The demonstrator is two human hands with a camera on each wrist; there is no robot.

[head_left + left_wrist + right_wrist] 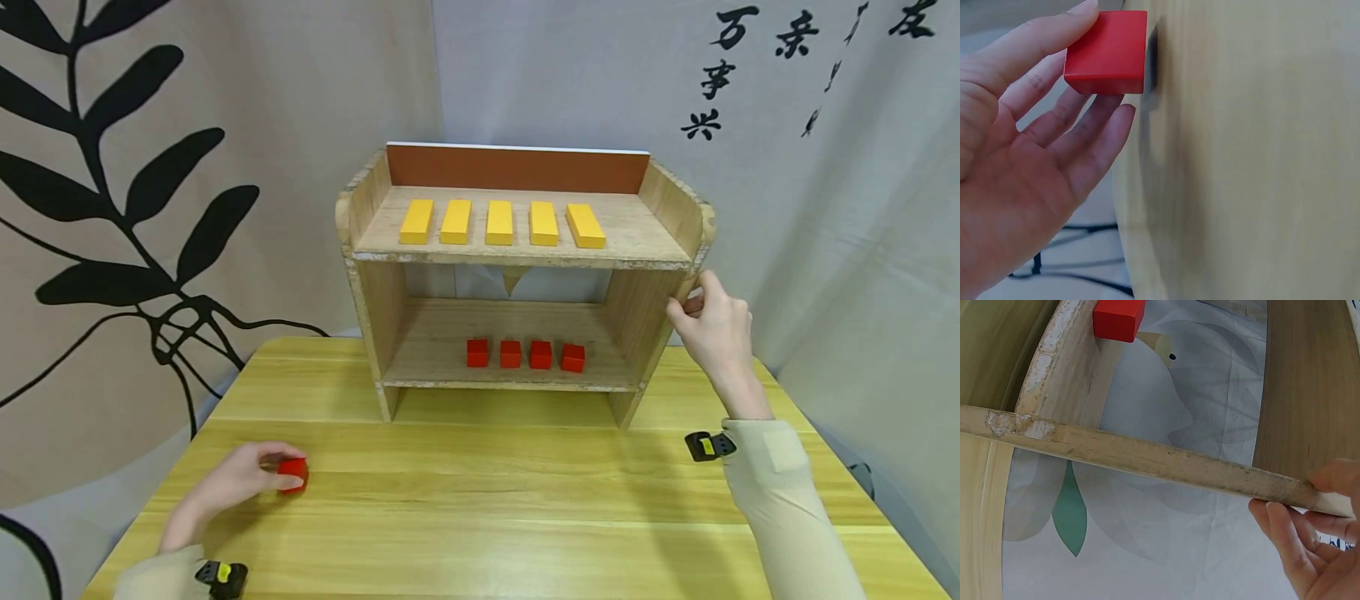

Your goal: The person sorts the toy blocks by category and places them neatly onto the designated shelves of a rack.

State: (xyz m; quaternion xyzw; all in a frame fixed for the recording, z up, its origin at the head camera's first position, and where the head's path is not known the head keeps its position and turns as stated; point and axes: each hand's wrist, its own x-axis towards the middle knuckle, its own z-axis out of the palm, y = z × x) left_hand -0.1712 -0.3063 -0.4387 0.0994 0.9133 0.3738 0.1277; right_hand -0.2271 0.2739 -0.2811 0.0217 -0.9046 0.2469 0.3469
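Between thumb and fingers, my left hand (243, 479) pinches a red block (1109, 53) low over the left front of the table. A shadow beside the block shows on the wood in the left wrist view. My right hand (716, 329) grips the right side edge of a two-tier wooden shelf (525, 260), thumb on one face and fingers on the other (1310, 534). Several red blocks (540, 354) stand in a row on the lower tier. Several yellow blocks (499, 222) lie side by side on the upper tier.
The shelf stands toward the back of the wooden table (450, 500). Behind it hang pale curtains (570, 75) with black writing and a black leaf pattern. A dark cable-like strip (33, 546) curves at the lower left.
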